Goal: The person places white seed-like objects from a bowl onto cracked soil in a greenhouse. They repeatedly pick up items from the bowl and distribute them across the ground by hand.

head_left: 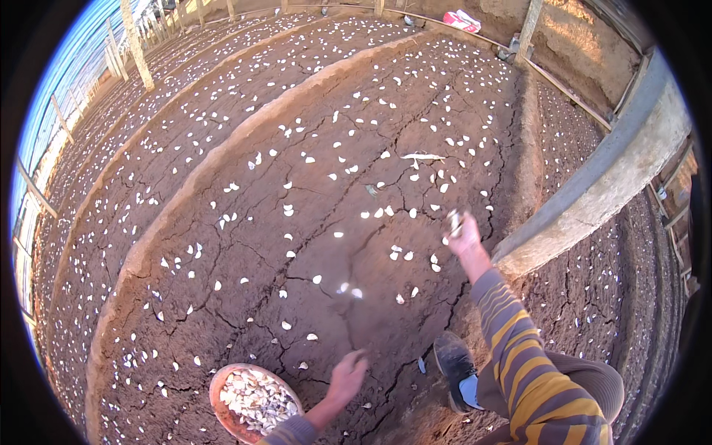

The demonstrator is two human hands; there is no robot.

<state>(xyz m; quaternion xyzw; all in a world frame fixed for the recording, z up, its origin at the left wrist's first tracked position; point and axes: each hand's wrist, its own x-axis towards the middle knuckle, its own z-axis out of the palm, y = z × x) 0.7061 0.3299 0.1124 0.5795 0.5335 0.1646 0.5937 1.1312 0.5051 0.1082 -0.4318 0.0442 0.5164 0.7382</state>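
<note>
My right hand (463, 233) is stretched out over the cracked brown soil bed (311, 245) with its fingers closed on a few pale garlic cloves. My left hand (347, 374) hangs low above the soil beside a round red-brown bowl (219, 400) filled with garlic cloves; its fingers are curled, and I cannot tell whether it holds anything. White cloves (397, 254) lie scattered all over the bed in front of me. My sleeve is striped in orange and grey.
My dark shoe (454, 367) stands on the soil at the bed's edge. A concrete beam (601, 185) runs along the right. Raised earth ridges (222, 148) separate further planted beds on the left. Wooden posts (137, 44) stand at the far left, and a pink-white bag (461, 20) lies at the back.
</note>
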